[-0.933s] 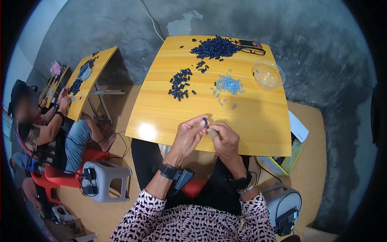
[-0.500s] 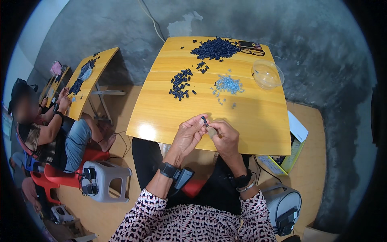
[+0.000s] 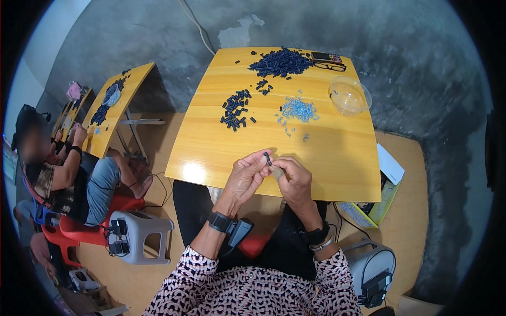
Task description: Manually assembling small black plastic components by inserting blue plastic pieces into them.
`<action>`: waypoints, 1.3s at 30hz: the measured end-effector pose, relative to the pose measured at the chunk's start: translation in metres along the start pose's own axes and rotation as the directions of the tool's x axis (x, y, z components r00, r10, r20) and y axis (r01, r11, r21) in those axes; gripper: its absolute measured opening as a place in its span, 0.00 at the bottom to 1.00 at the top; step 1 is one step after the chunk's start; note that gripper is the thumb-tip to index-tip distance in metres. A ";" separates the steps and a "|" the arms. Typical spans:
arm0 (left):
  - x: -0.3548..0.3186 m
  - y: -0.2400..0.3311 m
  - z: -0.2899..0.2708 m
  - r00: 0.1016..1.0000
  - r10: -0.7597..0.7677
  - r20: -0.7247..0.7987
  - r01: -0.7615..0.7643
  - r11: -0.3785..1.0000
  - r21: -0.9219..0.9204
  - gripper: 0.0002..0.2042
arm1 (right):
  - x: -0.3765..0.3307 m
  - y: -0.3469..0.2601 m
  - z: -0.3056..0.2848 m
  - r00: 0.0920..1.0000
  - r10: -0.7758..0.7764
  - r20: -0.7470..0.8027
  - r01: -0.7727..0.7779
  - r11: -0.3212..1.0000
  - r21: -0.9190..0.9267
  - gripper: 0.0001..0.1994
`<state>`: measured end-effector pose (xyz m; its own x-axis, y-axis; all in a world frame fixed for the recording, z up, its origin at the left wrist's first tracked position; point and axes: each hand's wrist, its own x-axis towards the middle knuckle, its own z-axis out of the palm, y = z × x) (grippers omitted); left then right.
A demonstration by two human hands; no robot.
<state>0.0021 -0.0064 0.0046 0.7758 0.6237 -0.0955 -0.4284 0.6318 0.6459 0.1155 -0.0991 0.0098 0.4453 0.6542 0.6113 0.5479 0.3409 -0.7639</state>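
Over the near edge of the yellow wooden table (image 3: 211,152), my left hand (image 3: 246,174) is closed, pinching a small black cylindrical plastic part (image 3: 268,158) between thumb and forefinger. My right hand (image 3: 294,181) meets it from the right, thumb and fingers pressed together at the part's lower end. Whatever lies between those right fingertips is too small to make out. Beyond my hands lie a group of black cylindrical parts (image 3: 234,109) on the left and a pile of small clear bluish pieces (image 3: 299,109) on the right. A larger heap of black parts (image 3: 282,62) lies at the far edge.
A clear round plastic bowl (image 3: 350,97) stands near the table's right edge. Behind it are folded eyeglasses (image 3: 331,67) and a calculator-like device (image 3: 326,57). A yellow-green box (image 3: 387,203) sits below right, a grey stool (image 3: 141,237) at left. Another person (image 3: 63,163) works at a neighbouring table (image 3: 132,95).
My hands stay almost still around the small black part, with only a slight shift of the fingers. At the left, the other person's hands have moved slightly.
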 end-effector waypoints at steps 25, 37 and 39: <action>-0.003 0.005 0.010 0.996 -0.006 -0.095 0.010 0.999 0.037 0.13 | 0.010 0.002 -0.005 0.996 -0.061 0.071 0.064 0.997 -0.033 0.08; -0.002 0.006 0.007 0.998 -0.007 -0.063 0.007 1.000 -0.002 0.13 | 0.013 0.005 0.001 0.998 -0.025 0.057 0.023 0.999 0.049 0.08; -0.002 0.006 0.006 0.998 -0.005 -0.070 0.004 1.000 -0.012 0.13 | 0.013 0.004 -0.001 0.996 -0.004 0.089 -0.001 0.999 0.053 0.09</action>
<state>0.0008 -0.0072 0.0134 0.7433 0.6515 -0.1517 -0.4309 0.6398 0.6364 0.1243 -0.0897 0.0148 0.3786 0.7105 0.5932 0.5087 0.3757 -0.7746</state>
